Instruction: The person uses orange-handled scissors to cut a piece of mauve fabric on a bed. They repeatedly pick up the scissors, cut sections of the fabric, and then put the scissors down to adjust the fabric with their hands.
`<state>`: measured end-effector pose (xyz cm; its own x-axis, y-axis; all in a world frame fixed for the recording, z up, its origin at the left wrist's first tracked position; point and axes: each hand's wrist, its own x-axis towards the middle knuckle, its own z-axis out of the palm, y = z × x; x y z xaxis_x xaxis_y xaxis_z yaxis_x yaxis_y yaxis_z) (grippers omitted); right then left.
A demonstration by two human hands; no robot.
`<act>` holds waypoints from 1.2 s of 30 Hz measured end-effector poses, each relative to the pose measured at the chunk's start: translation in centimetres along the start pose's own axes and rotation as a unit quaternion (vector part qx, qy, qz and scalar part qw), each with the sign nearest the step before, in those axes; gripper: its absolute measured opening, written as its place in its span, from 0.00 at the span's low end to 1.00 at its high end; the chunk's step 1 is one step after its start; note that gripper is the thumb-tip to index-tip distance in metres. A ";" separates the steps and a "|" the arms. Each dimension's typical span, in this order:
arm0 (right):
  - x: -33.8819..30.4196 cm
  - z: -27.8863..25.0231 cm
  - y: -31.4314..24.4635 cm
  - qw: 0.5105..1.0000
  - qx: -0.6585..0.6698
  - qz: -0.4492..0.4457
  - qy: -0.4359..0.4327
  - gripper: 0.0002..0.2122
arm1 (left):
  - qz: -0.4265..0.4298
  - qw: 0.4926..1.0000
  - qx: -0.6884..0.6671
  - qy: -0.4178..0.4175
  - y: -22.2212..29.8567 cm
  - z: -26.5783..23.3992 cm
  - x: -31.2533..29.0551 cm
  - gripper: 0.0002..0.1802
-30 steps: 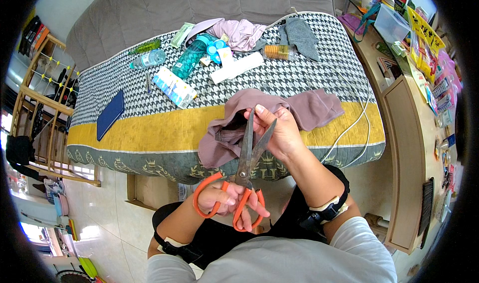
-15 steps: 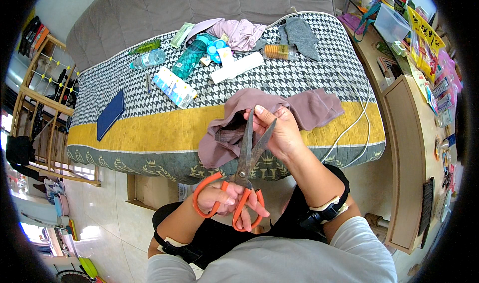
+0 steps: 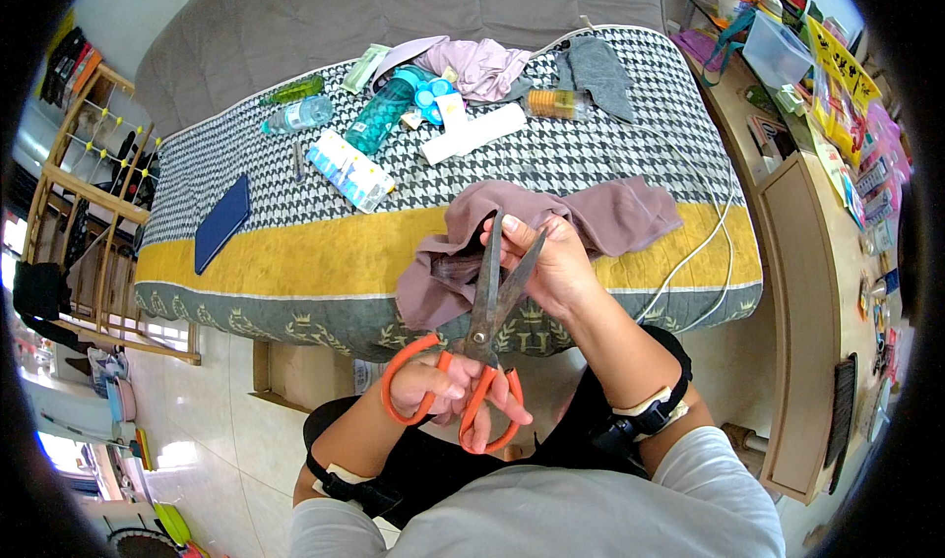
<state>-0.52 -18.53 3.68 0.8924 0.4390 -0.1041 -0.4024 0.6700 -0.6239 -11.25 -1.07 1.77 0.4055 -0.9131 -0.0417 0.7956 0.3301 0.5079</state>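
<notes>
Left hand point(image 3: 430, 391) of mine has its fingers through the orange handles of these scissors point(image 3: 480, 338), which reach up to my right hand point(image 3: 553, 263), thumb and fingers pinching one blade near its tip, blades apart. Just past that, a mauve cloth point(image 3: 620, 216) sits bunched on the bed point(image 3: 295, 253), teal bottle point(image 3: 382, 115) further back.
</notes>
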 end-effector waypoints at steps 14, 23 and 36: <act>-0.2 -0.2 1.5 0.989 -0.118 0.086 -0.025 0.08 | 0.027 0.996 0.087 0.016 0.2 -0.3 0.1 0.22; 0.9 -1.1 0.8 0.999 -0.039 0.008 0.015 0.07 | 0.071 0.993 0.074 -0.064 1.8 -0.9 -1.6 0.22; 0.6 -1.1 -0.8 0.998 0.042 -0.022 0.045 0.06 | 0.014 1.000 0.023 0.000 0.0 -0.5 -0.1 0.22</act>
<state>0.63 -19.47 3.29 0.9229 0.3548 -0.1498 -0.3746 0.7367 -0.5630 -11.01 -0.86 1.34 0.4265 -0.9041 -0.0272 0.7624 0.3432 0.5486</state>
